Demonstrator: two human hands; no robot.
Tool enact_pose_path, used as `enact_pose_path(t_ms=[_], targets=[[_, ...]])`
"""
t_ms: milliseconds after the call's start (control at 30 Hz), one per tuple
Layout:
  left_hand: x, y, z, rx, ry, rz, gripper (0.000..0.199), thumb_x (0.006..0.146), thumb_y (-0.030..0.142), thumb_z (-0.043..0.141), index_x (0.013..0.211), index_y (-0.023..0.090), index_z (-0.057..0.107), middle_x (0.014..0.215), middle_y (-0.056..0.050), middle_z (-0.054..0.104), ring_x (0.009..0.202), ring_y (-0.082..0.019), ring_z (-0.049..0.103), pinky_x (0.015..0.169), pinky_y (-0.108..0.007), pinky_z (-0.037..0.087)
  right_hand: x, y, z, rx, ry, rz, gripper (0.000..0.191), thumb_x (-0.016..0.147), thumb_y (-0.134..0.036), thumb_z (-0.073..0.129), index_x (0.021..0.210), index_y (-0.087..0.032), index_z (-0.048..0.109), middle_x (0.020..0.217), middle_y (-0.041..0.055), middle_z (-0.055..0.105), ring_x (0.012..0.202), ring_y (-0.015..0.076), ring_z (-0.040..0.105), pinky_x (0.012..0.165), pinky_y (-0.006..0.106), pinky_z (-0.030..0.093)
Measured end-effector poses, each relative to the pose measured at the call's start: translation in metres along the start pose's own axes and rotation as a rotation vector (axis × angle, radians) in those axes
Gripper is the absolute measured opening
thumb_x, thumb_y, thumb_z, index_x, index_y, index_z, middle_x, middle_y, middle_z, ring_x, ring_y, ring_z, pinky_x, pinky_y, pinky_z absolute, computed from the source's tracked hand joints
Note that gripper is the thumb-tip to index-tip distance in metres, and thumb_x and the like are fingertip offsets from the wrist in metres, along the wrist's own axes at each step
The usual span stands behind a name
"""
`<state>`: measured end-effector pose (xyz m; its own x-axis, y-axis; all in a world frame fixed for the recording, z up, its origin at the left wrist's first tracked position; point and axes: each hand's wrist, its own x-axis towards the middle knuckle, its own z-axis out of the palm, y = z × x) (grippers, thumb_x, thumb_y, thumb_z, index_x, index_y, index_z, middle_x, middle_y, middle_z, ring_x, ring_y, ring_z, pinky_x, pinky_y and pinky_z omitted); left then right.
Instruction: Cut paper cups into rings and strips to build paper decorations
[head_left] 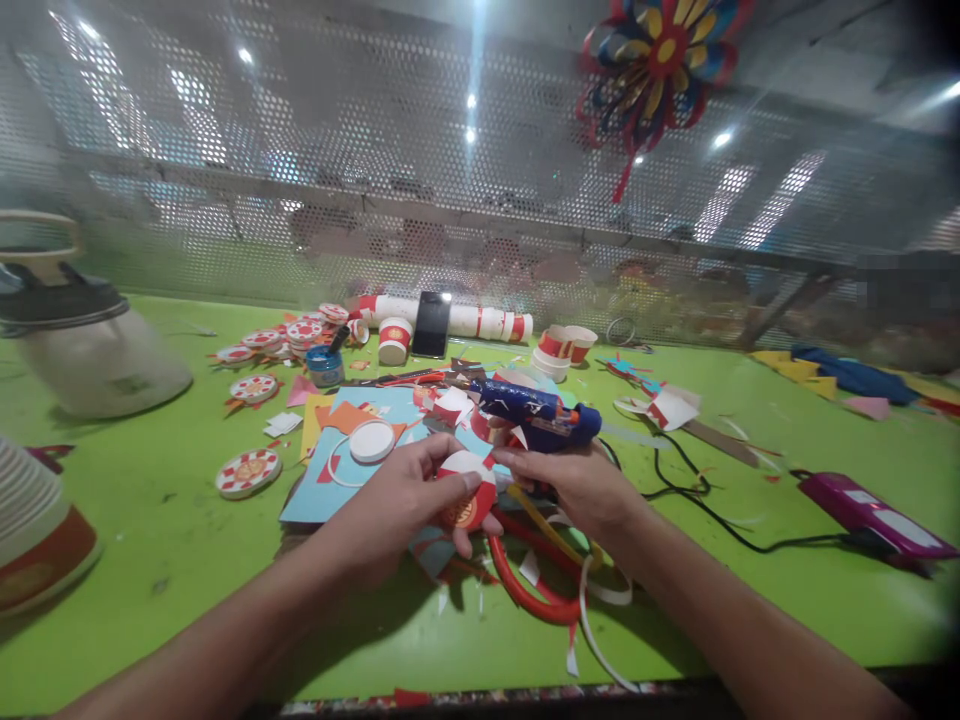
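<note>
Left hand [405,490]: fingers drawn narrow, holding the red-and-white paper piece [469,490] against the thumb.
Right hand [577,485]: fingertips close together at that piece's edge, opposite the left hand; I cannot tell whether they pinch it.
Glue gun [517,400]: blue, just beyond the right hand; contact is unclear.
Patterned discs [249,473]: one to the left of the left hand, others farther beyond it; these look made up, some with orange points around the rim.
White disc [373,440]: plain, on the blue card [307,505] just beyond the left hand; apparently undecorated.
Cup stack [45,540]: on the desk [165,560], well left of the left hand; seemingly uncut stock.
Paper piece's stage: cut to shape, I judge, yet bare beside the discs, so probably partway, with its joining unfinished.
</note>
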<state>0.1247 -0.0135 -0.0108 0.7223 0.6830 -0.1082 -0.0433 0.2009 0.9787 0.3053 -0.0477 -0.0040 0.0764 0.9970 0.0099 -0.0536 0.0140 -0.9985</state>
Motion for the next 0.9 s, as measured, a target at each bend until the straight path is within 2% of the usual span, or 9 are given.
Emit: enact_pose_path(t_ms=[100, 267, 600, 900], targets=[[-0.001, 0.003, 0.002, 0.031, 0.026, -0.017, 0.022, 0.082, 0.035, 0.058, 0.092, 0.017, 0.050, 0.072, -0.006, 0.070, 0.047, -0.012, 0.060, 0.049, -0.024, 0.047, -0.001, 0.002, 0.000, -0.033, 0.027, -0.011, 0.025, 0.064, -0.031, 0.079, 0.081, -0.017, 0.068, 0.066, -0.0046, 0.060, 0.058, 0.0096, 0.050, 0.060, 0.025, 0.040], [-0.002, 0.006, 0.005, 0.040, 0.045, -0.026, 0.021, 0.082, 0.033, 0.059, 0.091, 0.017, 0.049, 0.071, -0.005, 0.069, 0.049, -0.012, 0.061, 0.052, -0.024, 0.047, -0.004, 0.000, 0.001, -0.080, 0.039, -0.006, 0.025, 0.065, -0.031, 0.078, 0.084, -0.018, 0.069, 0.079, 0.0000, 0.067, 0.070, 0.0143, 0.057, 0.068, 0.029, 0.044], [0.001, 0.004, 0.006, 0.064, 0.062, 0.000, 0.025, 0.081, 0.038, 0.060, 0.090, 0.016, 0.050, 0.070, -0.004, 0.068, 0.056, -0.015, 0.065, 0.051, -0.023, 0.050, -0.006, -0.004, 0.008, -0.109, 0.075, 0.020, 0.024, 0.063, -0.032, 0.076, 0.082, -0.017, 0.072, 0.080, 0.0025, 0.069, 0.070, 0.0166, 0.061, 0.066, 0.029, 0.047], [0.002, 0.005, 0.006, 0.091, 0.071, -0.013, 0.027, 0.079, 0.039, 0.061, 0.087, 0.016, 0.050, 0.066, -0.001, 0.068, 0.052, -0.014, 0.065, 0.048, -0.021, 0.048, -0.010, -0.009, 0.010, -0.157, 0.113, 0.002, 0.025, 0.063, -0.033, 0.074, 0.082, -0.017, 0.072, 0.082, 0.0040, 0.071, 0.076, 0.0203, 0.063, 0.070, 0.032, 0.048]])
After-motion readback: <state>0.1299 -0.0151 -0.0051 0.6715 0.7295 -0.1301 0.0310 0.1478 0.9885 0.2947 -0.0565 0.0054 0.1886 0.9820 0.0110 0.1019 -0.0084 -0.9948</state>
